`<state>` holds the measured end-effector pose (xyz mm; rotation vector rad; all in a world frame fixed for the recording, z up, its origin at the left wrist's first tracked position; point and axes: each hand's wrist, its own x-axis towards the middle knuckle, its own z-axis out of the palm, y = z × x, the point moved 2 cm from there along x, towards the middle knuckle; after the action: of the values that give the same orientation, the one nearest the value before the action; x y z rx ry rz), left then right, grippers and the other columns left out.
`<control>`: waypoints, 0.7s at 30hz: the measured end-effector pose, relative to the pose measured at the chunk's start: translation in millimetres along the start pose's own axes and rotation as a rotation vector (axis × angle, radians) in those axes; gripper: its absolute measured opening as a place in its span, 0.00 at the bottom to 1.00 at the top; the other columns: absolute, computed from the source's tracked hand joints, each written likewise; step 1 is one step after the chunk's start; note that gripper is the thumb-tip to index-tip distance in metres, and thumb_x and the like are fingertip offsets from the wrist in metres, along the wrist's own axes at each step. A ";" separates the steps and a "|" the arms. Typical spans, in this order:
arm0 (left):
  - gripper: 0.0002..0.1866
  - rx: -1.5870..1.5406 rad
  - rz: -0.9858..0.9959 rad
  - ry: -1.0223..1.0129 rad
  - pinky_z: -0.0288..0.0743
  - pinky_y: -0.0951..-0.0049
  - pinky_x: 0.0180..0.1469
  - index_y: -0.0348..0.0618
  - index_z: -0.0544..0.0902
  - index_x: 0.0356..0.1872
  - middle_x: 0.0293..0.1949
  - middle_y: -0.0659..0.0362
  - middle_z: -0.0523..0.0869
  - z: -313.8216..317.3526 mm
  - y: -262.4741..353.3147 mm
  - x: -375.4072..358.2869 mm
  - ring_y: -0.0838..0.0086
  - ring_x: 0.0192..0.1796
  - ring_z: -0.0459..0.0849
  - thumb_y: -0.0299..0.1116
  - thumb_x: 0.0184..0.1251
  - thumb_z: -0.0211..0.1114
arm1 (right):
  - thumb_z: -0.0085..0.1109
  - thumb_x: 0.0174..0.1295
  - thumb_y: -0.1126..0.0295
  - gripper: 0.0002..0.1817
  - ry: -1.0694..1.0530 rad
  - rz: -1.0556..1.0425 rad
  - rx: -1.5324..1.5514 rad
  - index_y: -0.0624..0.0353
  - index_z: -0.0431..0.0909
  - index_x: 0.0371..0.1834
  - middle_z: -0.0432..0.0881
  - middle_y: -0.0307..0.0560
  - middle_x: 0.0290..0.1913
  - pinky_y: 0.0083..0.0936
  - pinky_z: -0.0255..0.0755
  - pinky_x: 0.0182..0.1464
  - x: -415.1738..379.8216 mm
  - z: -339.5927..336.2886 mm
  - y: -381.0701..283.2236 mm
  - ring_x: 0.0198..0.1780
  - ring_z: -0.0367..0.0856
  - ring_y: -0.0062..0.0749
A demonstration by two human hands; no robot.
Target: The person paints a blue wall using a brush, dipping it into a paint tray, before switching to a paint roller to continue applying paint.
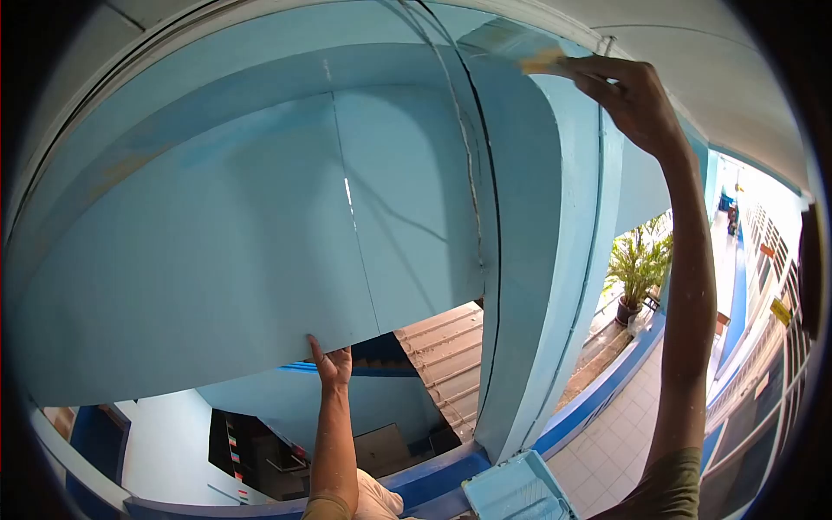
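High on the right, my right hand (631,91) is closed round a paintbrush (542,62) with a pale yellowish head. The brush is against the light blue beam just under the ceiling, beside a patch (498,39) that looks streaked. Lower down, my left hand (334,364) grips the bottom edge of a large light blue wall panel (260,234). Its thumb lies on the front face, and the other fingers are partly hidden behind the edge. A thin vertical seam with a white gap runs down the panel.
A blue paint tray (520,487) stands below, near the column (529,286). Black and white cables (485,156) hang down the column. A potted plant (640,269) and a tiled walkway (607,442) with white railings are at right. Below the panel, an opening shows a corrugated roof (442,355).
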<state>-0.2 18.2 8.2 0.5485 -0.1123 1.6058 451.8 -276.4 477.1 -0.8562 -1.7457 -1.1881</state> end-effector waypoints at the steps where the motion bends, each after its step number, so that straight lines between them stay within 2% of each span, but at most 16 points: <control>1: 0.32 0.004 0.000 -0.029 0.71 0.56 0.72 0.55 0.72 0.69 0.67 0.63 0.78 7.1 3.9 -2.5 0.68 0.70 0.74 0.51 0.67 0.70 | 0.59 0.73 0.66 0.12 -0.071 0.122 -0.022 0.56 0.88 0.53 0.90 0.51 0.47 0.31 0.86 0.43 1.6 0.3 -2.7 0.41 0.90 0.39; 2: 0.31 0.005 0.000 -0.060 0.74 0.57 0.70 0.54 0.73 0.68 0.65 0.64 0.80 13.1 5.8 -1.8 0.69 0.68 0.77 0.50 0.67 0.71 | 0.61 0.72 0.66 0.13 -0.141 0.242 -0.045 0.56 0.88 0.53 0.90 0.51 0.46 0.31 0.86 0.43 0.9 0.0 -1.8 0.37 0.89 0.35; 3: 0.31 0.003 -0.008 -0.064 0.74 0.57 0.70 0.54 0.73 0.68 0.65 0.64 0.80 16.6 -6.0 -1.7 0.69 0.68 0.77 0.50 0.67 0.71 | 0.61 0.72 0.66 0.13 -0.141 0.246 -0.054 0.56 0.88 0.53 0.90 0.51 0.46 0.31 0.86 0.43 -10.3 -5.6 18.7 0.37 0.89 0.35; 5: 0.33 0.018 0.030 -0.058 0.74 0.58 0.70 0.52 0.73 0.68 0.65 0.64 0.79 17.1 -11.2 5.8 0.68 0.67 0.77 0.52 0.65 0.72 | 0.62 0.72 0.66 0.13 -0.095 0.135 -0.136 0.57 0.88 0.53 0.90 0.51 0.44 0.29 0.83 0.38 -26.7 -12.9 62.1 0.32 0.86 0.31; 8: 0.35 0.042 0.008 -0.008 0.75 0.59 0.69 0.51 0.72 0.68 0.65 0.63 0.79 8.1 -6.8 0.7 0.68 0.66 0.77 0.53 0.64 0.73 | 0.63 0.69 0.72 0.12 -0.152 0.348 -0.092 0.59 0.87 0.53 0.88 0.47 0.33 0.28 0.76 0.33 -85.7 -8.6 83.7 0.28 0.80 0.25; 11: 0.36 0.065 0.035 -0.034 0.77 0.60 0.68 0.50 0.72 0.68 0.64 0.63 0.79 20.9 -8.0 -4.5 0.69 0.66 0.78 0.54 0.63 0.73 | 0.64 0.66 0.75 0.13 -0.303 0.537 0.076 0.59 0.87 0.53 0.88 0.45 0.31 0.26 0.75 0.32 -118.0 -19.8 53.7 0.26 0.78 0.23; 13: 0.35 0.052 0.024 -0.018 0.78 0.61 0.66 0.50 0.73 0.67 0.63 0.63 0.80 17.3 -9.4 -4.6 0.69 0.65 0.79 0.54 0.63 0.73 | 0.64 0.65 0.75 0.13 -0.368 0.469 0.091 0.59 0.88 0.52 0.88 0.45 0.30 0.26 0.75 0.33 -122.7 -34.8 59.3 0.25 0.78 0.23; 14: 0.35 0.053 0.032 -0.013 0.78 0.61 0.66 0.50 0.73 0.67 0.63 0.63 0.80 16.2 -9.5 -3.5 0.69 0.65 0.79 0.54 0.64 0.73 | 0.65 0.63 0.76 0.13 -0.319 0.436 0.038 0.58 0.89 0.50 0.86 0.43 0.28 0.26 0.75 0.32 -120.6 -42.1 64.4 0.23 0.76 0.21; 15: 0.35 0.058 0.038 -0.007 0.79 0.61 0.66 0.49 0.73 0.67 0.62 0.62 0.81 16.0 -8.5 -3.4 0.69 0.64 0.80 0.54 0.64 0.72 | 0.65 0.64 0.75 0.14 -0.294 0.524 -0.100 0.57 0.88 0.53 0.85 0.41 0.27 0.25 0.73 0.30 -104.8 -49.5 53.0 0.21 0.74 0.19; 17: 0.34 0.052 0.021 -0.017 0.79 0.61 0.66 0.49 0.73 0.66 0.62 0.62 0.81 17.3 -7.7 -2.9 0.68 0.64 0.80 0.54 0.64 0.72 | 0.63 0.67 0.73 0.15 -0.122 0.642 -0.041 0.55 0.86 0.56 0.84 0.40 0.26 0.23 0.71 0.29 -81.1 -50.8 54.0 0.22 0.74 0.18; 18: 0.34 0.040 0.012 -0.028 0.79 0.60 0.66 0.49 0.74 0.66 0.62 0.62 0.81 16.7 -7.7 -4.0 0.68 0.63 0.81 0.53 0.64 0.72 | 0.63 0.67 0.73 0.15 -0.129 0.649 -0.040 0.55 0.86 0.56 0.84 0.40 0.26 0.23 0.71 0.29 -73.8 -45.2 56.5 0.22 0.74 0.18; 20: 0.34 0.025 -0.004 -0.012 0.78 0.60 0.66 0.49 0.74 0.66 0.63 0.62 0.81 13.2 -7.3 -4.3 0.68 0.63 0.80 0.53 0.65 0.72 | 0.60 0.70 0.71 0.16 -0.167 0.518 -0.021 0.54 0.84 0.60 0.83 0.38 0.25 0.22 0.70 0.29 -62.5 -35.3 62.4 0.24 0.75 0.18; 21: 0.34 0.006 -0.016 -0.003 0.78 0.59 0.67 0.49 0.73 0.67 0.63 0.62 0.80 11.9 -6.0 -2.4 0.68 0.64 0.80 0.53 0.65 0.72 | 0.60 0.70 0.70 0.16 -0.189 0.374 -0.019 0.53 0.83 0.60 0.83 0.39 0.25 0.23 0.70 0.30 -71.1 -23.1 73.0 0.26 0.76 0.18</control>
<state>8.8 12.1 16.2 0.5546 -0.1054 1.5907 551.0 -280.5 444.7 -1.2766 -1.6280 -0.8998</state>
